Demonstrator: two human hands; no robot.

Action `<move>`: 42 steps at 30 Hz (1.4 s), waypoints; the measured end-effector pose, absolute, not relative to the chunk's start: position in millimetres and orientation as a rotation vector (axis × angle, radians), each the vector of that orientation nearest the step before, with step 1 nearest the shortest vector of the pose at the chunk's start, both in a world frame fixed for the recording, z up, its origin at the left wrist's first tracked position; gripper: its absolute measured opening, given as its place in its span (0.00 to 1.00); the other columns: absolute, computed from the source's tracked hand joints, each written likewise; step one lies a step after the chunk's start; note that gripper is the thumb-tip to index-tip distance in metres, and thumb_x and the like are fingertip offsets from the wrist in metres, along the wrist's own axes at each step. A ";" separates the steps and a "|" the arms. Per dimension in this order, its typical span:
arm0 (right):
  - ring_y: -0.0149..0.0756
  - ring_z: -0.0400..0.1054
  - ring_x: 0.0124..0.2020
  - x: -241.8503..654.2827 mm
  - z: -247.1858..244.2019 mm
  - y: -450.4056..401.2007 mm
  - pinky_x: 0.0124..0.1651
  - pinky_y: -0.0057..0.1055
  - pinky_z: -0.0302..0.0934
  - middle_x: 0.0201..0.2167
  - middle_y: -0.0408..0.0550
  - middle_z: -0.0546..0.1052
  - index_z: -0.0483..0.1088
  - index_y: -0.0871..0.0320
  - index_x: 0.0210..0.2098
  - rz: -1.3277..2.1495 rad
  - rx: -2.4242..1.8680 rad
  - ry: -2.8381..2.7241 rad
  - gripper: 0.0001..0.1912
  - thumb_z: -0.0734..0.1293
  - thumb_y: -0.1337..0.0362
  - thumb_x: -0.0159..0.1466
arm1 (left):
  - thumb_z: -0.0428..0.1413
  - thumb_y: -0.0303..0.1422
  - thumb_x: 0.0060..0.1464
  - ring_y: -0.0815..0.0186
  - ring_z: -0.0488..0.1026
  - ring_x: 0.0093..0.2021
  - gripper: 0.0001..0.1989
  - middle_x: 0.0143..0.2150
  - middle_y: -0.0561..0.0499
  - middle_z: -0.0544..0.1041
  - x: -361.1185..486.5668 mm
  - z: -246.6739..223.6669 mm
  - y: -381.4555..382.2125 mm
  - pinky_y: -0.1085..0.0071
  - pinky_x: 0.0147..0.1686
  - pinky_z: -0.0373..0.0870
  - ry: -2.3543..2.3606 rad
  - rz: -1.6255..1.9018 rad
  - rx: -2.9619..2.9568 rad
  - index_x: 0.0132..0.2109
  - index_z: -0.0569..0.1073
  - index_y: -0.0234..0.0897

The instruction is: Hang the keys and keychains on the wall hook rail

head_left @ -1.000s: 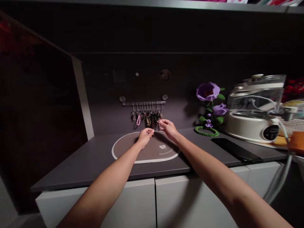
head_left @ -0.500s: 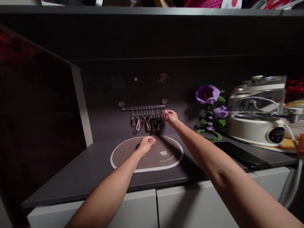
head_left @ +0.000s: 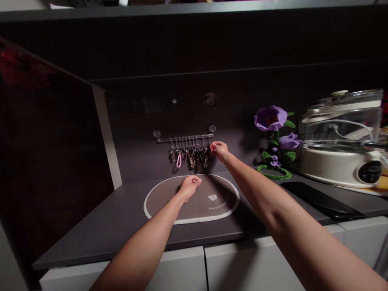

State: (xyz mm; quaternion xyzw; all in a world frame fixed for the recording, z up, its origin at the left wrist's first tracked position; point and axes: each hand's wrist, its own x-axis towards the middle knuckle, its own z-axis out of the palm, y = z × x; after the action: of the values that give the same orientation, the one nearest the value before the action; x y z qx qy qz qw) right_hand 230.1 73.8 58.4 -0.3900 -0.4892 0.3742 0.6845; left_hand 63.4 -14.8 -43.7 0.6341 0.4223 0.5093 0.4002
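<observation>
Your right hand (head_left: 220, 150) has risen to the rail's (head_left: 185, 138) right end, fingers pinching a red tag (head_left: 211, 148); your left hand (head_left: 189, 188) curls nearer, contents unclear.

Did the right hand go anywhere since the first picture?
Yes. The right hand moved up and a little right, closer to the right end of the hook rail on the wall.
</observation>
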 end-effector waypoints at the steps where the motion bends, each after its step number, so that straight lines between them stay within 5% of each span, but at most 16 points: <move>1: 0.22 0.55 0.13 230.2 55.9 75.6 0.20 0.22 0.54 0.10 0.35 0.60 0.62 0.59 0.26 0.851 -0.879 -1.089 0.06 0.64 0.65 0.55 | 0.58 0.31 0.43 0.73 0.62 0.22 0.06 0.20 0.55 0.68 63.4 -43.6 -15.0 0.74 0.27 0.58 1.069 1.289 1.602 0.26 0.70 0.32; 9: 0.22 0.54 0.15 231.3 45.7 75.7 0.19 0.21 0.51 0.13 0.37 0.62 0.64 0.59 0.28 0.844 -0.919 -1.055 0.06 0.66 0.64 0.54 | 0.57 0.30 0.44 0.74 0.62 0.21 0.05 0.21 0.55 0.68 62.4 -46.7 -10.4 0.75 0.25 0.58 1.063 1.324 1.586 0.26 0.70 0.32; 14: 0.23 0.59 0.22 234.6 44.2 55.4 0.25 0.22 0.53 0.25 0.42 0.70 0.65 0.59 0.33 0.771 -1.041 -1.024 0.08 0.65 0.68 0.52 | 0.58 0.31 0.43 0.75 0.60 0.21 0.06 0.20 0.57 0.66 62.9 -47.0 -11.3 0.77 0.24 0.56 1.034 1.347 1.582 0.30 0.70 0.33; 19: 0.27 0.61 0.27 233.7 31.6 22.1 0.31 0.25 0.56 0.32 0.44 0.70 0.65 0.57 0.42 0.748 -1.043 -1.110 0.20 0.67 0.64 0.49 | 0.61 0.31 0.41 0.76 0.61 0.22 0.22 0.24 0.57 0.67 63.3 -38.4 -21.6 0.76 0.25 0.58 1.003 1.402 1.594 0.47 0.69 0.33; 23: 0.28 0.58 0.24 223.2 20.2 -16.3 0.31 0.28 0.56 0.25 0.39 0.65 0.55 0.54 0.56 0.754 -0.967 -1.283 0.34 0.67 0.61 0.50 | 0.60 0.31 0.42 0.74 0.64 0.24 0.41 0.25 0.57 0.69 61.9 -21.4 -35.5 0.75 0.30 0.61 0.949 1.445 1.663 0.62 0.52 0.36; 27: 0.30 0.56 0.24 211.4 13.3 -58.6 0.35 0.30 0.56 0.22 0.37 0.62 0.42 0.54 0.63 0.658 -0.853 -1.485 0.47 0.68 0.58 0.50 | 0.60 0.29 0.42 0.72 0.66 0.26 0.50 0.24 0.57 0.70 52.3 0.3 -58.8 0.73 0.34 0.62 0.886 1.489 1.851 0.65 0.39 0.37; 32: 0.32 0.57 0.24 205.0 3.3 -93.4 0.36 0.31 0.56 0.22 0.39 0.64 0.32 0.56 0.65 0.711 -0.757 -1.636 0.55 0.69 0.57 0.49 | 0.59 0.27 0.42 0.74 0.63 0.25 0.51 0.25 0.59 0.69 28.0 4.3 -93.8 0.75 0.34 0.61 0.824 1.538 1.954 0.65 0.34 0.39; 42: 0.27 0.55 0.22 194.3 -24.5 -118.1 0.30 0.26 0.56 0.22 0.35 0.64 0.27 0.55 0.64 0.708 -0.739 -1.776 0.54 0.68 0.63 0.50 | 0.57 0.27 0.44 0.75 0.64 0.27 0.50 0.27 0.58 0.68 -8.0 -32.3 -120.4 0.76 0.33 0.62 0.830 1.396 1.983 0.65 0.31 0.39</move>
State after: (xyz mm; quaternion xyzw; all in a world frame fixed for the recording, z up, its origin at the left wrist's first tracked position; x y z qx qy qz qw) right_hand 194.3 -118.1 -24.5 -0.3080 -0.7406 0.2953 0.5191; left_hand -8.0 -120.4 -32.3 0.7416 0.3103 0.5219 0.2853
